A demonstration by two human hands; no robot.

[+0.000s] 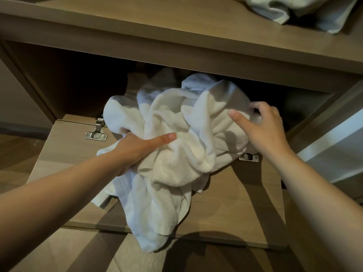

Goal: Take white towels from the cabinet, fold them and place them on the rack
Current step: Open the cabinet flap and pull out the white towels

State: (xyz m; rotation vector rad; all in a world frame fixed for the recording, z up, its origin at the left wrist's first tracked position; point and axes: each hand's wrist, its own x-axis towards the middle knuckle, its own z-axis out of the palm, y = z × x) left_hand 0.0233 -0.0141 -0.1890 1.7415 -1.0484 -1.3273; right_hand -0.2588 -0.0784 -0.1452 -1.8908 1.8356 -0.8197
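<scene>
Half inside cabinet point(64, 79), crumpled white towels point(186, 138)

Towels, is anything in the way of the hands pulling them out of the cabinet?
The left hand and right hand hold the towels; the door lies open below. Nothing visible blocks them.

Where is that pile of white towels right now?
In the head view, the white towels sit mid-frame in the open cabinet, spilling over its dropped door, between the left hand and right hand.

Bare forearms point(59, 193) — L hand point(137, 148) & R hand point(263, 126), short nails.
</scene>
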